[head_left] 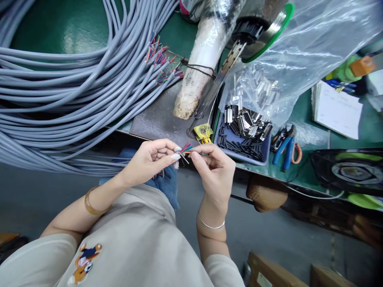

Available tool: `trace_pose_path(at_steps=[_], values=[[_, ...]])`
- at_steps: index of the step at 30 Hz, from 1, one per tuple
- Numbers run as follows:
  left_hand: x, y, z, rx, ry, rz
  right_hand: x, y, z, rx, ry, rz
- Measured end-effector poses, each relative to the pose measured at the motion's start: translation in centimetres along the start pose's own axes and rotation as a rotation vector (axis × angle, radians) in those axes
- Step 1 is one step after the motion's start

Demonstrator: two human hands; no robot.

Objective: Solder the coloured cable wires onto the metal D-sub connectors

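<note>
Between my hands, just off the table's front edge, a fan of thin coloured wires (pixel 186 148) shows red, green, blue and orange strands. My left hand (pixel 157 155) pinches the bundle at its base, thumb against fingers. With thumb and forefinger my right hand (pixel 214 163) grips the wire tips from the other side. A pale bare strand angles down below the coloured ones. Behind the wires, a yellow piece (pixel 204 132) sits under the soldering stand. To the left lies a big coil of grey cables (pixel 89 87), their stripped ends showing coloured wires.
A blue tray (pixel 263 160) holds black sleeves and metal connectors, partly under clear plastic (pixel 317 44). Blue-handled pliers (pixel 289 149) lie right of it. A wrapped white tube (pixel 199 67) and a green-rimmed solder spool (pixel 277 34) stand behind. Papers (pixel 338 109) and a black fan-like device (pixel 353 171) are farther right.
</note>
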State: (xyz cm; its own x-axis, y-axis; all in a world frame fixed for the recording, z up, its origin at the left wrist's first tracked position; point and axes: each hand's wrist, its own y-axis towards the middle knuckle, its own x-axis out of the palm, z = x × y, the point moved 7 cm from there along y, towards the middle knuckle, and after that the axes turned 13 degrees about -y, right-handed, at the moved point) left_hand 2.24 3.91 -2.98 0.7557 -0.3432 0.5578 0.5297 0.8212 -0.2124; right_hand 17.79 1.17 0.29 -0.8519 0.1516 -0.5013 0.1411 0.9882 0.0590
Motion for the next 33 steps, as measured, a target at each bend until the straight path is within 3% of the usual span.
trace_pose_path(at_steps=[7, 21, 33], values=[[0.02, 0.19, 0.07, -0.004, 0.034, -0.004, 0.89, 0.40, 0.42, 0.058, 0.095, -0.041], [0.22, 0.26, 0.35, 0.091, 0.043, 0.011, 0.44, 0.02, -0.12, -0.055, -0.010, 0.057], [0.31, 0.21, 0.30, 0.085, 0.059, -0.021, 0.96, -0.05, 0.14, -0.011, 0.014, -0.021]])
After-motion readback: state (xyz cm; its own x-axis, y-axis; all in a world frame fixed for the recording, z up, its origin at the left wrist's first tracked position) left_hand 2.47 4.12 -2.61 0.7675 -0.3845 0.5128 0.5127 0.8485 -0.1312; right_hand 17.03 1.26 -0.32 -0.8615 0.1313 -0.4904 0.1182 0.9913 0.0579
